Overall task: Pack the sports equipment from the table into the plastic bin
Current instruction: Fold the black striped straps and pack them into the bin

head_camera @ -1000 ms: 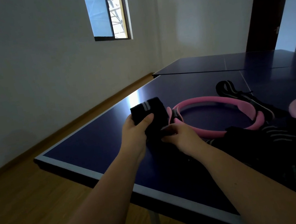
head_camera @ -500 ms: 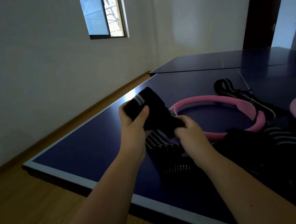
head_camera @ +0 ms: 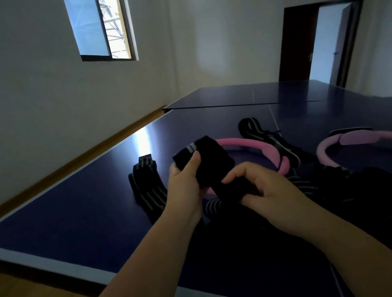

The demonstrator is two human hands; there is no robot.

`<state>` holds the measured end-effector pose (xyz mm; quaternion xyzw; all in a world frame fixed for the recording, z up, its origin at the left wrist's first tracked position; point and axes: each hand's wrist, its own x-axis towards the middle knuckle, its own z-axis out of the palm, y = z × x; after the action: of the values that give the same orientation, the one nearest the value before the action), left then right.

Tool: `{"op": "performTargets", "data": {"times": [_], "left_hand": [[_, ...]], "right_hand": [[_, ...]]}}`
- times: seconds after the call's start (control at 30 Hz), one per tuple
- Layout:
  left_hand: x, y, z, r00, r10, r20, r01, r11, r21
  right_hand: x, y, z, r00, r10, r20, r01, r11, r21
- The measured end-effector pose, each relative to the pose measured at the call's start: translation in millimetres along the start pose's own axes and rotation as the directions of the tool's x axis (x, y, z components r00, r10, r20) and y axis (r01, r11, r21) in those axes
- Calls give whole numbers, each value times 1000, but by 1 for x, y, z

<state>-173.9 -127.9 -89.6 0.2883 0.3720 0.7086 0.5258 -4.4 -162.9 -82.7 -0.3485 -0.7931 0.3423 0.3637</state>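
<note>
— What takes up most of the frame?
— A dark blue surface (head_camera: pixel 73 217), running from lower left to upper right. One pink ring (head_camera: pixel 252 143) lies at centre and a second pink ring (head_camera: pixel 366 137) at the right edge. A heap of dark striped bands (head_camera: pixel 373 185) lies at lower right, over the second ring's near rim.

— And the person?
— Both hands grip one black wrap (head_camera: pixel 207 162), held in front of the centre ring. Its long axis slants from upper left to lower right, and its pale-striped end points upper left. The left hand (head_camera: pixel 185 188) pinches that end, thumb on top. The right hand (head_camera: pixel 267 188) curls its fingers round the lower end.

— Anything smaller?
— A black striped band (head_camera: pixel 149 191) lies flat just left of the left hand.
</note>
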Motion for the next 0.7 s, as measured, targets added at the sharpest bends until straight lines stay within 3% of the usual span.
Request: {"op": "performTargets", "data": {"times": [0.07, 0.13, 0.27, 0.33, 0.4, 0.53, 0.7], "left_hand": [[-3, -15, 18, 998, -47, 33, 46, 999, 19], [-7, -28, 39, 993, -101, 53, 101, 995, 9], [-11, -45, 83, 952, -295, 79, 305, 925, -227], [-15, -54, 105, 944, -319, 86, 330, 914, -236], [-20, -64, 120, 967, -251, 51, 255, 959, -120], [-39, -98, 152, 995, -59, 82, 45, 987, 156], [-52, -125, 167, 952, 15, 307, -59, 989, 136]], "right_hand": [[-19, 6, -20, 999, 26, -19, -27, 996, -90], [-34, 10, -37, 998, 40, -58, -42, 998, -41], [-61, 23, -74, 986, 66, -155, -56, 996, 70], [-75, 29, -91, 981, 80, -176, -72, 996, 49], [-81, 32, -101, 980, 59, -192, -63, 998, -16], [-87, 38, -131, 961, -115, -250, 28, 944, -328], [-79, 52, -156, 902, -152, -404, 40, 962, -272]]}}
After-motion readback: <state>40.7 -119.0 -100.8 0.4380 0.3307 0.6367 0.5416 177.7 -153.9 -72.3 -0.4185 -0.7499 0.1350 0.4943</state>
